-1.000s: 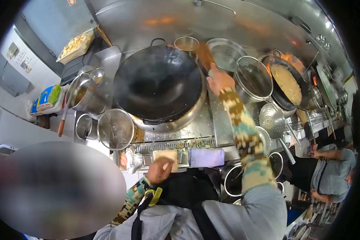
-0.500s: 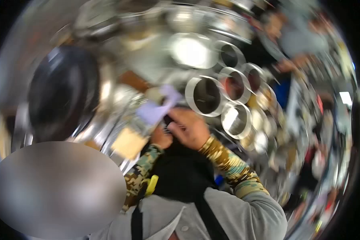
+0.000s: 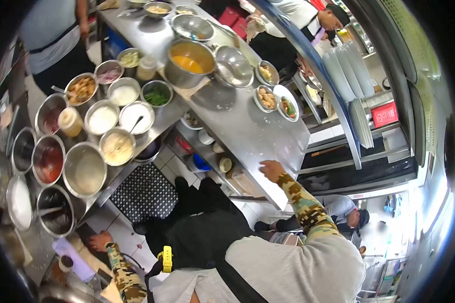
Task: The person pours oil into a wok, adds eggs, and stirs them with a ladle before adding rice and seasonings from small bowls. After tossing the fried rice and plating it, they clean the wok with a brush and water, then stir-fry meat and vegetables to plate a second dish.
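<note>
My left hand [image 3: 100,241] is low at the left, fingers apart and empty, at the edge of a dark flat board. Left of it lie a purple cloth [image 3: 73,259] and a small dark-filled cup [image 3: 65,262]. Over the near edge of the steel table [image 3: 247,146] is my right hand [image 3: 271,170], its fingers loosely bent and apart with nothing visible in them. The nearest bowls to it hold round light pieces [image 3: 266,98] and green and red food [image 3: 288,107].
Several steel containers, one with red sauce [image 3: 48,159], line the left counter. A large pot of orange liquid [image 3: 189,59] stands on the steel table. A shelf holds white plates [image 3: 346,73]. Co-workers stand at the upper left [image 3: 55,30] and upper right [image 3: 293,20]; another bends at the right [image 3: 341,209].
The view has swung right, and the hands, close together before, are now far apart. The right hand has moved over the table; the purple cloth now lies left of the left hand.
</note>
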The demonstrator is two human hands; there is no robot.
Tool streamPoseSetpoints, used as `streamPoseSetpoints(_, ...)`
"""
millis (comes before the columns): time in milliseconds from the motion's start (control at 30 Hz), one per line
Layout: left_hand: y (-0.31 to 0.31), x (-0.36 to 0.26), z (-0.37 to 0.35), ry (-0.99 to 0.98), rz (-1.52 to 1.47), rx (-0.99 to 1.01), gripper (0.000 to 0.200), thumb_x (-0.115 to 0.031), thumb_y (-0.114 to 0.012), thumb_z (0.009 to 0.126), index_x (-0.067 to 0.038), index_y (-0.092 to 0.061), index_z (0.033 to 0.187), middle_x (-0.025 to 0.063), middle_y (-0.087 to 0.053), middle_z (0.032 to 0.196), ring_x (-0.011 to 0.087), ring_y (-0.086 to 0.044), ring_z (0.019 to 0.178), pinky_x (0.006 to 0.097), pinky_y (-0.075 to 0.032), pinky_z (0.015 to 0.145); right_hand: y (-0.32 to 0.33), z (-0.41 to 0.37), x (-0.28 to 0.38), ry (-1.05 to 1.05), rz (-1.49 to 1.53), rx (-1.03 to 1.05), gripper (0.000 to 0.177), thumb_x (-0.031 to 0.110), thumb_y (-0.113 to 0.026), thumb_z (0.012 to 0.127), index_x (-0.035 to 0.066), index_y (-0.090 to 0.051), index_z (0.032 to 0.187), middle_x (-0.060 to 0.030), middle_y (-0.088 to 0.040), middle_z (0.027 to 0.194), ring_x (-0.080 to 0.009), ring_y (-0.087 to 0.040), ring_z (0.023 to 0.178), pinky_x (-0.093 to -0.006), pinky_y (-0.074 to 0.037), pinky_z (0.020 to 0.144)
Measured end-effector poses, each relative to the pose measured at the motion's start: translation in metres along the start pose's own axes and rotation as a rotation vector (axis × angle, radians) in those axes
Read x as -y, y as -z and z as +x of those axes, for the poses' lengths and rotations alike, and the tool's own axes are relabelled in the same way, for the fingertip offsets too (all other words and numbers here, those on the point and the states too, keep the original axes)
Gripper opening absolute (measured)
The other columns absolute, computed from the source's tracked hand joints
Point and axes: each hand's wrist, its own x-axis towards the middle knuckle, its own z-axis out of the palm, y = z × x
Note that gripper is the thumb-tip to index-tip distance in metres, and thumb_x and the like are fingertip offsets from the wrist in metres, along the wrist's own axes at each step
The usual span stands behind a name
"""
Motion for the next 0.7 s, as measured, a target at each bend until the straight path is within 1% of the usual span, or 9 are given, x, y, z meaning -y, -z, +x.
streamPoseSetpoints(67, 0.009, -0.017, 0.019, -0.019, 0.216, 0.313, 0.045, -0.042, -0.066, 0.071, -0.019, -0.070, 0.108, 0.0099, -0.058, 0.115, 0.0251, -0.055, 0.111, 0.0428, -0.045, 0.092, 0.032, -0.007, -0.043, -0.323, 0.325, -0.109, 0.027, 0.022, -0.064, 0.087, 0.006, -0.068, 0.109, -0.0150, -0.070, 0.093, -0.0313, -0.068, 0.074, -0.0414, -0.057, 0.066)
streamPoseSetpoints(133, -0.017, -0.016, 0.039, -0.219, 0.294, 0.463, 0.037, -0.037, -0.064, 0.072, -0.015, -0.069, 0.102, 0.0111, -0.061, 0.107, 0.0271, -0.058, 0.099, 0.0439, -0.047, 0.086, 0.052, 0.019, -0.114, -0.474, 0.683, -0.150, 0.022, 0.022, -0.063, 0.087, 0.006, -0.065, 0.102, -0.0117, -0.068, 0.086, -0.0268, -0.067, 0.067, -0.0383, -0.055, 0.058)
streamPoseSetpoints(200, -0.034, -0.017, 0.047, -0.658, 0.317, 0.579, 0.029, -0.032, -0.062, 0.074, -0.012, -0.069, 0.095, 0.0123, -0.064, 0.099, 0.0292, -0.060, 0.088, 0.0451, -0.049, 0.081, 0.067, 0.070, -0.198, -0.488, 0.953, -0.120, 0.018, 0.022, -0.061, 0.087, 0.007, -0.063, 0.095, -0.0085, -0.066, 0.078, -0.0223, -0.065, 0.060, -0.0352, -0.053, 0.050)
streamPoseSetpoints(300, -0.046, -0.049, -0.004, -1.551, 0.241, 0.458, 0.021, -0.024, -0.059, 0.077, -0.007, -0.069, 0.084, 0.0141, -0.068, 0.087, 0.0322, -0.064, 0.070, 0.0468, -0.052, 0.072, 0.102, 0.152, -0.232, -0.545, 0.887, -0.506, 0.028, 0.029, -0.057, 0.089, 0.004, -0.060, 0.101, -0.0139, -0.065, 0.075, -0.0244, -0.064, 0.058, -0.0371, -0.054, 0.050)
streamPoseSetpoints(333, -0.048, -0.063, -0.048, -1.541, -0.197, 0.237, 0.016, -0.020, -0.056, 0.079, -0.011, -0.069, 0.085, 0.0119, -0.067, 0.085, 0.0319, -0.063, 0.076, 0.0452, -0.051, 0.072, 0.113, 0.182, -0.254, -0.596, 0.970, -0.575, 0.027, 0.029, -0.057, 0.090, 0.004, -0.060, 0.100, -0.0138, -0.065, 0.077, -0.0250, -0.064, 0.056, -0.0368, -0.054, 0.049)
streamPoseSetpoints(400, -0.011, -0.114, -0.127, -1.708, -0.348, 0.480, 0.016, -0.016, -0.055, 0.080, -0.012, -0.070, 0.085, 0.0116, -0.068, 0.086, 0.0321, -0.063, 0.079, 0.0447, -0.052, 0.072, 0.134, 0.232, -0.287, -0.689, 1.082, -0.700, 0.025, 0.026, -0.054, 0.090, 0.005, -0.059, 0.102, -0.0137, -0.064, 0.078, -0.0256, -0.064, 0.057, -0.0380, -0.054, 0.049)
streamPoseSetpoints(433, 0.061, -0.146, -0.175, -1.345, -0.479, 0.970, 0.019, -0.016, -0.054, 0.085, -0.008, -0.069, 0.094, 0.0123, -0.069, 0.087, 0.0292, -0.065, 0.078, 0.0397, -0.052, 0.071, 0.146, 0.247, -0.300, -0.731, 1.109, -0.752, 0.026, 0.024, -0.050, 0.090, 0.005, -0.057, 0.106, -0.0137, -0.064, 0.077, -0.0257, -0.063, 0.058, -0.0397, -0.054, 0.051)
streamPoseSetpoints(500, 0.192, -0.202, -0.235, -1.152, -0.534, 1.458, 0.021, -0.023, -0.056, 0.094, -0.006, -0.067, 0.097, 0.0055, -0.066, 0.079, 0.0142, -0.062, 0.074, 0.0283, -0.049, 0.068, 0.163, 0.264, -0.308, -0.733, 1.185, -0.698, 0.024, 0.021, -0.048, 0.089, 0.007, -0.059, 0.104, -0.0122, -0.064, 0.080, -0.0258, -0.064, 0.060, -0.0411, -0.054, 0.052)
streamPoseSetpoints(700, 0.375, -0.319, -0.316, -1.698, -0.662, 1.365, 0.022, -0.025, -0.058, 0.096, -0.004, -0.065, 0.099, 0.0080, -0.066, 0.081, 0.0173, -0.063, 0.073, 0.0300, -0.049, 0.068, 0.134, 0.300, -0.373, -0.555, 1.262, -0.535, 0.024, 0.016, -0.050, 0.088, 0.004, -0.061, 0.105, -0.0101, -0.065, 0.085, -0.0232, -0.065, 0.064, -0.0346, -0.054, 0.048)
